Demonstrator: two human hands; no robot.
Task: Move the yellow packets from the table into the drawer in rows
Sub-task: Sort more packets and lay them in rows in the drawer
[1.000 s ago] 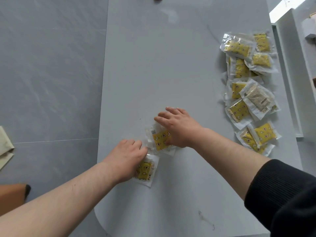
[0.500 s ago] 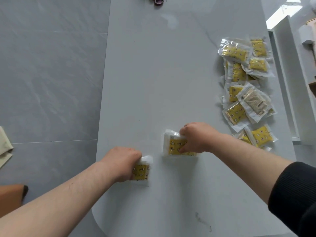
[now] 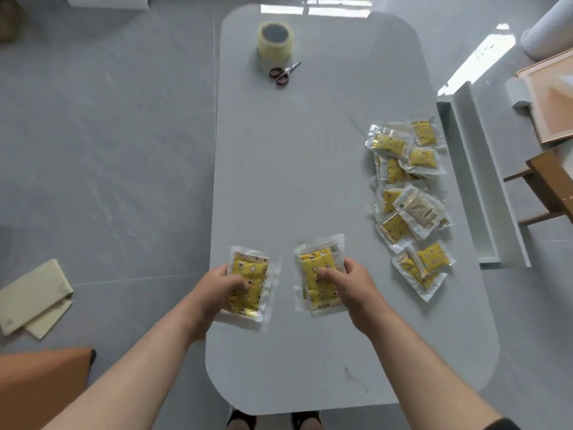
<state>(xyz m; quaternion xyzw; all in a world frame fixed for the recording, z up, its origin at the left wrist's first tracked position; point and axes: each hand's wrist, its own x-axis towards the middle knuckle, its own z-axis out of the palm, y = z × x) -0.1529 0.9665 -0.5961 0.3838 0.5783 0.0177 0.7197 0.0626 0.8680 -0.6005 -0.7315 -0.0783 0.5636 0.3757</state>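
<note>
Gripping a yellow packet in each hand, the person stands at the near end of the table. The left packet is clasped in the left hand, thumb pressed on its printed face and fingers tucked beneath its left edge. The right packet is pinched the same way by the right hand, thumb on top and fingertips wrapped round the right edge. A doubled edge shows at its lower left, so there may be a second one stacked under it, though I cannot tell for sure. Both lie lengthwise, pointing away from the person, side by side but apart, and each seems raised off the tabletop, with a soft shadow below.

Further out, along the table's right edge, a pile of the same clear-wrapped yellow packets lies loose and overlapping. One of them shows a brownish label side instead of yellow.

At the far end stand a roll of tape and, just in front of it, scissors with dark handles.

Beside the table's right edge sits a long white trough, open on top, and beyond it a wooden stool. On the grey floor to the left lies a folded cream cloth. Dark shoes peek out under the near table edge.
</note>
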